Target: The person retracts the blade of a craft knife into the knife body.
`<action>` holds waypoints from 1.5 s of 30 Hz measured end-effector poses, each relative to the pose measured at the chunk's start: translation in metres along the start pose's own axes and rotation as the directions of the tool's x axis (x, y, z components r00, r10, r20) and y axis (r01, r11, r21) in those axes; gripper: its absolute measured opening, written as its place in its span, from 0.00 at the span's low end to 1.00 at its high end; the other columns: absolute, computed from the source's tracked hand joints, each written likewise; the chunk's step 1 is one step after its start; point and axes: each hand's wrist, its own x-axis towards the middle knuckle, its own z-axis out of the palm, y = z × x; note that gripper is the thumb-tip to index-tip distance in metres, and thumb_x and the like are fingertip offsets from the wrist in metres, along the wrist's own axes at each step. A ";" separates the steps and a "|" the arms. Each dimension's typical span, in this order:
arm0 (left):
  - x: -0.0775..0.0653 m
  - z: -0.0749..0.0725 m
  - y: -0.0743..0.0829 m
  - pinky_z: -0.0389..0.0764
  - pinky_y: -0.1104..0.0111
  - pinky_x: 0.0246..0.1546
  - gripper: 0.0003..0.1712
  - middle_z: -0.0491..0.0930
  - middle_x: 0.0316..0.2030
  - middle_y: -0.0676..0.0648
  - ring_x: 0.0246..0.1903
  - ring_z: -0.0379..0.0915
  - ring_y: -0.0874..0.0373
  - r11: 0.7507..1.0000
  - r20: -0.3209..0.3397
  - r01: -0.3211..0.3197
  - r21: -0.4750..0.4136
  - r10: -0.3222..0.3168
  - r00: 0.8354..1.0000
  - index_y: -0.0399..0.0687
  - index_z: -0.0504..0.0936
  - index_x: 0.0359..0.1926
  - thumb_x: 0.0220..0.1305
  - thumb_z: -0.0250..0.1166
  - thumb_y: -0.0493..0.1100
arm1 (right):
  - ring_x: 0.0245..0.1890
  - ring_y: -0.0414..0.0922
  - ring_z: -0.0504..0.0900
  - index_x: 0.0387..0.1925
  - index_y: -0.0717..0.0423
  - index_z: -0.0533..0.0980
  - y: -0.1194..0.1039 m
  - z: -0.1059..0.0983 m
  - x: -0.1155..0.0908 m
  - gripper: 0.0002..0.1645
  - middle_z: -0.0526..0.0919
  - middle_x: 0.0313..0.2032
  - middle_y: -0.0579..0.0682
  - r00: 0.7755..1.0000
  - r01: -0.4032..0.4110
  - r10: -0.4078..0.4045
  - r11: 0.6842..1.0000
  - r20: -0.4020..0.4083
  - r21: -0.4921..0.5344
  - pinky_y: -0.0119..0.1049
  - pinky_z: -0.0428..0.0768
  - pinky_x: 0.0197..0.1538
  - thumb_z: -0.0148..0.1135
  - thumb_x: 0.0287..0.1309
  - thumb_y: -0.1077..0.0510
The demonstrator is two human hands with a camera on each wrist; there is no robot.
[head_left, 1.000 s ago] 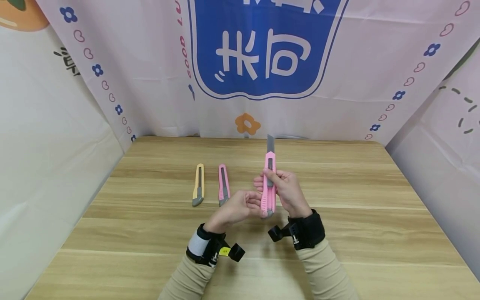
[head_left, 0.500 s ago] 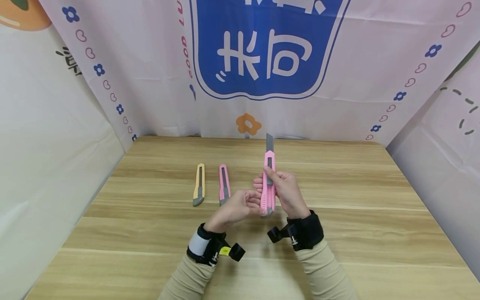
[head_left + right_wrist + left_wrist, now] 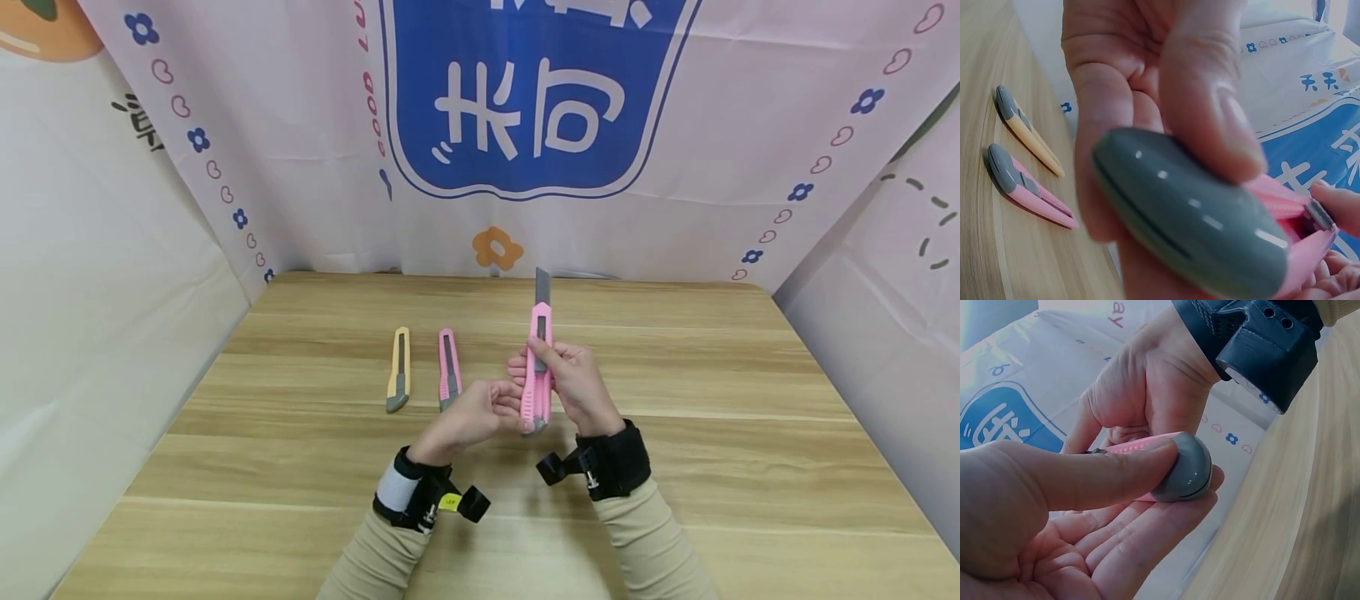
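A pink box cutter (image 3: 537, 404) is held raised over the wooden table, its grey blade (image 3: 542, 287) extended and pointing away. My right hand (image 3: 581, 387) grips its body, thumb on the grey slider, fingers behind. My left hand (image 3: 476, 414) pinches the lower end; in the left wrist view the thumb lies on the grey end cap (image 3: 1191, 467) with fingers beneath. That rounded cap fills the middle of the right wrist view. A second pink box cutter (image 3: 447, 358) lies on the table, its lower end partly covered by my left hand. Left of it lies a yellow box cutter (image 3: 400, 367).
The wooden table (image 3: 712, 467) reaches back to a printed cloth backdrop (image 3: 315, 183) with a blue emblem. White cloth (image 3: 97, 317) hangs along the left side, more on the right. Both wrists wear black straps with small cameras.
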 end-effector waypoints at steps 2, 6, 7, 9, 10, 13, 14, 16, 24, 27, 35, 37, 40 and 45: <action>0.000 0.000 0.001 0.84 0.69 0.47 0.20 0.82 0.48 0.32 0.40 0.83 0.60 1.000 0.003 0.005 0.005 -0.005 1.000 0.31 0.76 0.53 0.59 0.64 0.30 | 0.33 0.37 0.89 0.54 0.75 0.73 0.000 -0.001 0.000 0.27 0.90 0.30 0.45 1.000 0.005 -0.005 1.000 0.009 -0.002 0.33 0.86 0.45 0.55 0.68 0.53; -0.001 -0.001 0.001 0.84 0.69 0.47 0.20 0.82 0.47 0.33 0.40 0.83 0.60 1.000 0.010 0.005 0.014 -0.005 1.000 0.31 0.76 0.53 0.59 0.64 0.30 | 0.34 0.38 0.89 0.53 0.75 0.73 0.001 -0.001 0.001 0.26 0.90 0.31 0.46 1.000 0.009 -0.009 1.000 0.016 0.007 0.34 0.86 0.44 0.55 0.68 0.53; -0.001 -0.001 0.001 0.84 0.69 0.48 0.19 0.82 0.47 0.33 0.40 0.83 0.61 1.000 0.011 0.005 0.015 -0.005 1.000 0.31 0.76 0.53 0.59 0.64 0.31 | 0.33 0.38 0.89 0.53 0.75 0.73 0.001 -0.001 0.001 0.26 0.90 0.31 0.45 1.000 0.009 -0.009 1.000 0.014 0.016 0.34 0.86 0.44 0.55 0.68 0.54; -0.001 -0.001 0.001 0.84 0.68 0.48 0.19 0.83 0.47 0.33 0.40 0.82 0.61 1.000 0.011 0.007 0.015 -0.007 1.000 0.31 0.76 0.53 0.60 0.64 0.31 | 0.33 0.39 0.89 0.51 0.77 0.73 0.000 -0.001 0.001 0.25 0.90 0.29 0.44 1.000 0.015 -0.015 0.999 0.017 0.037 0.34 0.86 0.44 0.55 0.68 0.56; -0.001 -0.001 0.001 0.84 0.67 0.49 0.19 0.83 0.47 0.33 0.40 0.82 0.62 1.000 0.011 0.008 0.014 -0.008 1.000 0.31 0.76 0.53 0.60 0.64 0.31 | 0.32 0.39 0.89 0.51 0.78 0.73 0.000 -0.001 0.001 0.24 0.90 0.28 0.44 1.000 0.017 -0.018 0.999 0.019 0.048 0.34 0.86 0.43 0.55 0.68 0.57; -0.001 -0.001 0.001 0.84 0.65 0.50 0.19 0.83 0.47 0.34 0.39 0.82 0.62 1.000 0.009 0.010 0.012 -0.010 1.000 0.31 0.77 0.53 0.60 0.64 0.32 | 0.32 0.39 0.89 0.50 0.80 0.72 0.000 0.000 0.002 0.23 0.89 0.26 0.44 0.999 0.024 -0.026 0.997 0.026 0.068 0.35 0.86 0.43 0.55 0.68 0.59; -0.001 -0.001 0.001 0.84 0.65 0.50 0.19 0.83 0.47 0.33 0.40 0.82 0.62 1.000 0.009 0.010 0.011 -0.010 1.000 0.31 0.77 0.53 0.60 0.64 0.32 | 0.31 0.39 0.89 0.50 0.80 0.71 0.000 0.000 0.002 0.23 0.89 0.26 0.44 0.999 0.024 -0.026 0.997 0.031 0.067 0.35 0.86 0.43 0.54 0.68 0.59; -0.001 -0.001 0.001 0.84 0.66 0.50 0.20 0.83 0.47 0.33 0.40 0.83 0.61 1.000 0.011 0.010 0.010 -0.010 1.000 0.31 0.76 0.53 0.60 0.64 0.32 | 0.32 0.39 0.89 0.50 0.79 0.72 0.000 0.000 0.003 0.23 0.89 0.26 0.44 0.999 0.017 -0.019 0.998 0.027 0.063 0.35 0.86 0.43 0.54 0.68 0.59; -0.002 -0.002 0.002 0.84 0.69 0.49 0.21 0.82 0.49 0.33 0.44 0.83 0.57 1.000 0.009 0.004 0.013 -0.004 1.000 0.31 0.76 0.55 0.60 0.64 0.31 | 0.34 0.38 0.89 0.53 0.75 0.73 0.002 0.000 0.002 0.26 0.89 0.29 0.43 1.000 0.000 -0.001 0.999 0.027 0.044 0.34 0.86 0.46 0.56 0.67 0.54; -0.002 -0.002 0.002 0.84 0.69 0.50 0.21 0.82 0.49 0.33 0.44 0.83 0.57 1.000 0.004 0.001 0.001 -0.001 1.000 0.30 0.75 0.55 0.60 0.64 0.31 | 0.34 0.38 0.89 0.53 0.74 0.73 0.002 0.001 0.002 0.27 0.89 0.30 0.43 1.000 -0.003 0.001 0.999 0.024 0.055 0.34 0.86 0.46 0.57 0.66 0.52; -0.001 -0.002 0.002 0.84 0.69 0.50 0.21 0.81 0.49 0.32 0.43 0.83 0.58 1.000 -0.012 0.007 -0.020 -0.007 1.000 0.30 0.75 0.55 0.59 0.64 0.31 | 0.34 0.37 0.88 0.51 0.71 0.75 0.003 0.003 0.003 0.29 0.89 0.29 0.41 1.000 -0.026 0.026 0.999 -0.001 0.041 0.32 0.86 0.46 0.56 0.66 0.46; -0.001 -0.002 0.003 0.84 0.69 0.49 0.21 0.82 0.49 0.33 0.43 0.83 0.58 1.000 -0.015 0.010 -0.016 -0.011 1.000 0.31 0.75 0.55 0.59 0.64 0.31 | 0.34 0.36 0.88 0.52 0.72 0.74 0.002 0.004 0.002 0.30 0.89 0.29 0.41 1.000 -0.023 0.023 0.999 -0.007 0.033 0.32 0.86 0.45 0.55 0.67 0.46; -0.001 -0.002 0.004 0.84 0.69 0.49 0.21 0.82 0.49 0.33 0.43 0.83 0.58 1.000 -0.017 0.013 -0.017 -0.013 1.000 0.31 0.75 0.55 0.59 0.64 0.31 | 0.33 0.36 0.88 0.53 0.73 0.73 0.002 0.005 0.002 0.30 0.89 0.28 0.41 1.000 -0.017 0.017 0.999 -0.014 0.029 0.33 0.86 0.45 0.53 0.69 0.48; -0.002 -0.002 0.004 0.84 0.69 0.49 0.21 0.82 0.49 0.33 0.43 0.83 0.58 1.000 -0.012 0.017 -0.013 -0.017 1.000 0.31 0.75 0.55 0.59 0.64 0.31 | 0.33 0.37 0.89 0.51 0.75 0.73 0.002 0.006 0.002 0.27 0.89 0.28 0.42 0.999 -0.007 0.007 1.000 -0.032 0.027 0.32 0.86 0.44 0.53 0.69 0.51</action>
